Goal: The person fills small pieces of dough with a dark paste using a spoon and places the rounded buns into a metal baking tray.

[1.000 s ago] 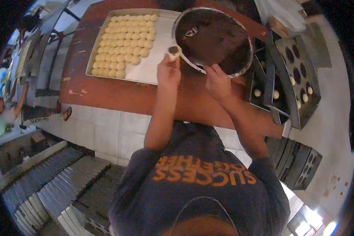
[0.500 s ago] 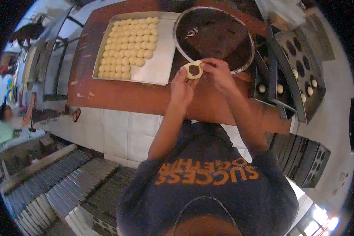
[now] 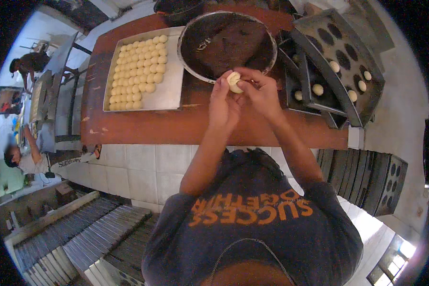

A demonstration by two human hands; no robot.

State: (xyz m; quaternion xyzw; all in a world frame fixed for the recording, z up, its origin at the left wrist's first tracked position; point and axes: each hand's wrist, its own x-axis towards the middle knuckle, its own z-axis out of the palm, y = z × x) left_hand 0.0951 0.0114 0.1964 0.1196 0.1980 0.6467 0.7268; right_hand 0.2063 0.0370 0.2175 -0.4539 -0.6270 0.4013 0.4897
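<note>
Between my two hands, just in front of a large round basin [image 3: 181, 53] of dark brown filling, is a small pale dough ball [image 3: 234, 82] with folds gathered at its top. My left hand [image 3: 224, 102] cups it from the left and below. From the right, the fingers of my right hand [image 3: 261, 90] pinch its edge together. No filling shows on the dough now. To the left lies a metal tray [image 3: 169, 93] with rows of round dough balls [image 3: 137, 69]; its right part is bare metal.
Dark baking pans with round hollows [image 3: 343, 59] are stacked at the right of the brown table [image 3: 176, 128], some holding dough balls [image 3: 318, 89]. A dark bowl [image 3: 178, 12] stands behind the basin. Racks of pans [image 3: 81, 229] stand lower left. Two people are at far left.
The dough was a flat, open round with brown filling showing; now its edges are drawn up over the filling into a ball. The view has shifted, so the table things appear further left.
</note>
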